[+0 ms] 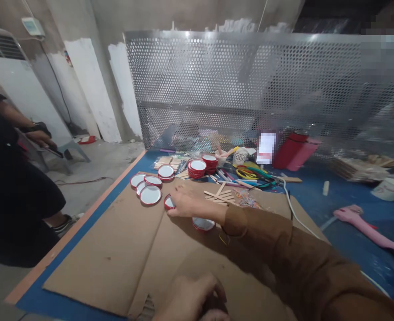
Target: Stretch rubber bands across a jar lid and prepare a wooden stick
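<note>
My right hand reaches over the cardboard sheet, its fingers closed on a red-rimmed lid with a white inside. Another lid lies under my right wrist. To the left of that hand several similar lids lie in a loose, overlapping group. My left hand is low at the bottom edge, blurred, with its fingers curled; what it holds, if anything, is hidden. Wooden sticks and a tangle of coloured strands lie just beyond my right forearm.
Stacked lids, scissors, pens and cups line the back of the blue table, before a perforated metal panel. A pink tool and a white cable lie right. A person stands left.
</note>
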Demonstrator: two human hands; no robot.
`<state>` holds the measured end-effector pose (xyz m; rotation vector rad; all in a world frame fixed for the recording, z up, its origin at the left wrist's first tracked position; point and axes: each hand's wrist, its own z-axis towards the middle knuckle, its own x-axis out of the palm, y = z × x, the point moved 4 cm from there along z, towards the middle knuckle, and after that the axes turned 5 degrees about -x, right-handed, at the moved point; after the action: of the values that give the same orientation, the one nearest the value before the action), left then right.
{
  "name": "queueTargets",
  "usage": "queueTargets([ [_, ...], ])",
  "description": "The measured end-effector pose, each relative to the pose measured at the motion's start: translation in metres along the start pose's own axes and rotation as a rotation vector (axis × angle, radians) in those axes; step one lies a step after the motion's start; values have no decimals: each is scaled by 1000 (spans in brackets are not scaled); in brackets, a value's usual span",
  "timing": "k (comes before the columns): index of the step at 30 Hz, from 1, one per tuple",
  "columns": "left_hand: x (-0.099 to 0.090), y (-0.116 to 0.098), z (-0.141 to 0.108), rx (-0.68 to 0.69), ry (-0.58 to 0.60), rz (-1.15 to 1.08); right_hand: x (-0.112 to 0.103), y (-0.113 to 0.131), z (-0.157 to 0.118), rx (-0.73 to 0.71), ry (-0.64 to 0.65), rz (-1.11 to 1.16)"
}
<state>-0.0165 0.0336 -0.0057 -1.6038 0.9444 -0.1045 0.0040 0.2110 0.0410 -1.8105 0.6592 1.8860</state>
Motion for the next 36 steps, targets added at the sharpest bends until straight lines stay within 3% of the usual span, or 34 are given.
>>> queueTargets([
  [6, -1, -4, -3, 10, -26, -5, -17, -37, -16, 194, -79, -26],
  [12, -6, -13, -9, -16, -108, 76, -52, -49, -71, 238, -170, -12],
  [18, -5, -17, -11, 33, -131, 40, -27, -31, -115, 108, -22, 76],
  [21, -5, -19, -12, 31, -147, 2, -14, -21, -114, 51, 39, 94],
  [25, -5, -21, -13, 38, -181, -28, -11, -18, -107, 35, 84, 98],
  [36, -2, -8, -8, 56, -220, -247, -18, 7, -116, -10, -73, 145],
])
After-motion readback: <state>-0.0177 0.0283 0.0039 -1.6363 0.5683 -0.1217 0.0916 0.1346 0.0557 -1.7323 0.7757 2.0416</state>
